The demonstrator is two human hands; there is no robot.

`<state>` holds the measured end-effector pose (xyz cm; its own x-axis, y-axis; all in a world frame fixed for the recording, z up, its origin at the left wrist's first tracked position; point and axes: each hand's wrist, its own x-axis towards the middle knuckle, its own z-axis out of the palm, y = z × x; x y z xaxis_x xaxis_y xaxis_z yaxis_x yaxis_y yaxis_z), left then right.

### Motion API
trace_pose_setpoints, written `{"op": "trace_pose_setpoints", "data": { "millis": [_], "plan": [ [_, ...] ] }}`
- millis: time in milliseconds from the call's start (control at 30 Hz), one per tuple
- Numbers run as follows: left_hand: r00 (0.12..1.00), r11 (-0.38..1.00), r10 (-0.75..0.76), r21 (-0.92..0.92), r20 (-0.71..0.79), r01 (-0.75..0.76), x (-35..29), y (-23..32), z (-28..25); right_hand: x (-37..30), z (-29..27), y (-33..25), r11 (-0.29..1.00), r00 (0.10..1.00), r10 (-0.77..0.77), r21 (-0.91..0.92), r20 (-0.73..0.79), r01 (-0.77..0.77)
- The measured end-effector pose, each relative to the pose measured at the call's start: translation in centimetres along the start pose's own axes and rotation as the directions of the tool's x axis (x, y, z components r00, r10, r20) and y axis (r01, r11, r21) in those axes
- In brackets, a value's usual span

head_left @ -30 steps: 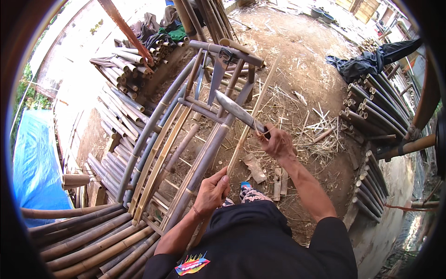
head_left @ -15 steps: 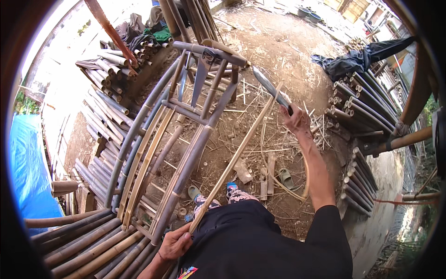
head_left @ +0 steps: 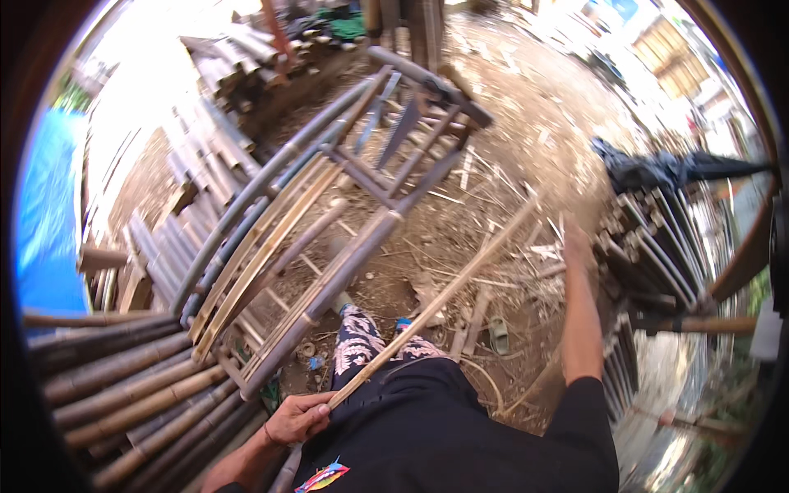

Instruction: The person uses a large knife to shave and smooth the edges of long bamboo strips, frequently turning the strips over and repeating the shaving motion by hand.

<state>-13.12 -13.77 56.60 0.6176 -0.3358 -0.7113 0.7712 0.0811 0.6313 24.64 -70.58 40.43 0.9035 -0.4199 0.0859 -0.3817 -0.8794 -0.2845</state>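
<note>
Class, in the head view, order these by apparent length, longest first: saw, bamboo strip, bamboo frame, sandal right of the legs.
1. Bamboo frame
2. Bamboo strip, in the left hand
3. Saw
4. Sandal
The strip's nearness to the camera may exaggerate its length.

No text, label, brand, number or sign can be read: the print (head_left: 323,477) on the black shirt (head_left: 468,431) shows only as a red, yellow and blue graphic, and the handsaw (head_left: 398,138) is too blurred for any marking.
</note>
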Motion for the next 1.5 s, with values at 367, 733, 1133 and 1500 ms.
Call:
{"op": "trace_pose_setpoints", "data": {
  "millis": [367, 733, 1133, 1500],
  "plan": [
    [0.722, 0.613, 0.542, 0.79, -0.429, 0.01, 13.6, -1.9, -17.8, -6.2, 7.2, 7.1, 0.842, 0.693, 0.333, 0.129, 0.639, -0.523],
    [0.781, 0.808, 0.408, 0.585, -0.473, -0.068, 24.0, -4.6, -20.8, -10.2, 9.3, -33.2, 0.181, 0.897, -0.034, 0.885, 0.442, -0.429],
    [0.734, 0.864, 0.251, 0.488, -0.631, 0.125, 20.6, -13.6, -30.3, -15.2, 15.0, -39.9, 0.307, 0.39, -0.549, 0.613, 0.739, -0.728],
    [0.697, 0.896, 0.29, 0.442, -0.656, 0.044, 18.9, -16.9, -33.7, -21.1, 9.7, -42.8, 0.229, 0.316, -0.648, 0.573, 0.693, -0.787]
  ]
}}
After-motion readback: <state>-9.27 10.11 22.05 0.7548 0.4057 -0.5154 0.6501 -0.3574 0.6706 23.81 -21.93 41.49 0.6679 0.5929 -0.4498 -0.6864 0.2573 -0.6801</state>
